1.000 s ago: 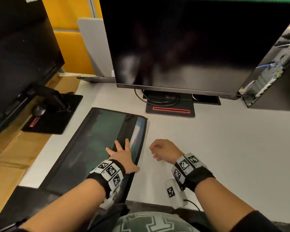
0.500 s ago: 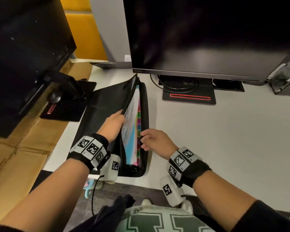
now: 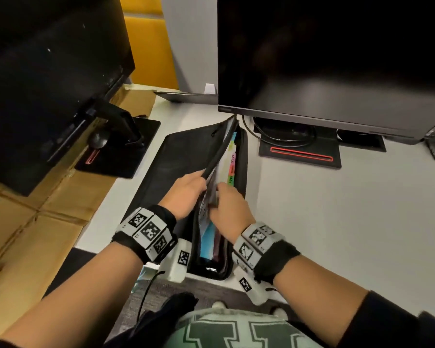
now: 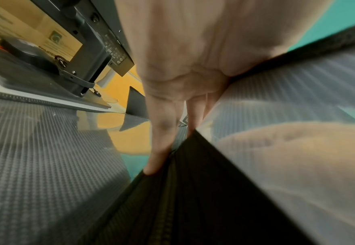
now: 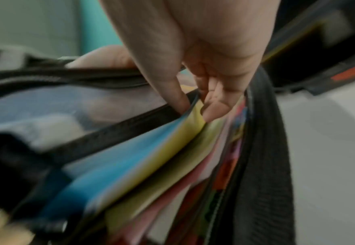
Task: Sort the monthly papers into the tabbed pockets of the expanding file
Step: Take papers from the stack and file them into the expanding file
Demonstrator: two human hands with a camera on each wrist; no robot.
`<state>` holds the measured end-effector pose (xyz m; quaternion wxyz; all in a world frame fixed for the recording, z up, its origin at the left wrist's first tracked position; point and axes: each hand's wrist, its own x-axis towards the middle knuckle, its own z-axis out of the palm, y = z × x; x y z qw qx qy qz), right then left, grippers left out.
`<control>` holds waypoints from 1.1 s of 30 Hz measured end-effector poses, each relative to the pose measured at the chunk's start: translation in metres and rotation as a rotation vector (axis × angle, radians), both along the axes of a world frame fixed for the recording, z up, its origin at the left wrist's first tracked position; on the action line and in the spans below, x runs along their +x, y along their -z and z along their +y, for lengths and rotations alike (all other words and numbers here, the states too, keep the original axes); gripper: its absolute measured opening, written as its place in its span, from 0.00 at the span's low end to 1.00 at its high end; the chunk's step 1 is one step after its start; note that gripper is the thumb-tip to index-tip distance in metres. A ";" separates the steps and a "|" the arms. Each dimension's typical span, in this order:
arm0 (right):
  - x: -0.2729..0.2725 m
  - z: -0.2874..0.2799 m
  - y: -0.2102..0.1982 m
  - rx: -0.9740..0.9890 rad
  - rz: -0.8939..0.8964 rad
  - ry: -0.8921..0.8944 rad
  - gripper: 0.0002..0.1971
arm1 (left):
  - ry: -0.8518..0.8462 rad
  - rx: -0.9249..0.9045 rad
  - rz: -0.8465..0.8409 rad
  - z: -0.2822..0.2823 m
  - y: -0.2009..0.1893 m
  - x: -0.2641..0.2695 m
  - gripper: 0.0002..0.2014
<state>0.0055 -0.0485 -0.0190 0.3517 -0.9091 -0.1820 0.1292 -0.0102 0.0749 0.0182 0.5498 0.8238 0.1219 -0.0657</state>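
A black expanding file [image 3: 166, 167] lies on the white desk [image 3: 337, 222] with its mouth open toward me. Coloured month tabs [image 3: 232, 167] show along its right side. My left hand [image 3: 186, 189] grips the raised front cover by its black edge; in the left wrist view the left hand [image 4: 172, 149] has its fingers [image 4: 164, 132] laid along that edge. My right hand [image 3: 226, 204] reaches into the mouth. In the right wrist view the right hand [image 5: 193, 109] pinches a blue and yellow sheet [image 5: 151, 157] between thumb and fingers [image 5: 214, 109]. Pink sheets [image 5: 193, 174] sit behind it.
A large dark monitor [image 3: 337, 59] stands right behind the file, its base with a red stripe [image 3: 301, 154] and a looped cable [image 3: 281, 136]. A second monitor [image 3: 48, 71] and its base [image 3: 121, 149] are at the left, over cardboard [image 3: 23, 234].
The file lay flat and shut a second ago. My left hand has lifted its cover, and my right hand has moved from the file's right rim into the mouth and taken hold of a sheet.
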 end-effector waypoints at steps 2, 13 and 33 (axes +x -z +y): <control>-0.010 0.004 0.000 -0.119 -0.119 -0.092 0.25 | -0.020 -0.016 -0.014 0.001 -0.001 0.003 0.16; -0.009 0.001 0.006 -0.037 -0.061 -0.093 0.28 | -0.060 -0.076 -0.011 0.005 -0.007 0.010 0.09; 0.006 0.010 0.006 -0.091 0.295 0.178 0.30 | -0.008 0.000 -0.037 -0.017 -0.001 0.013 0.18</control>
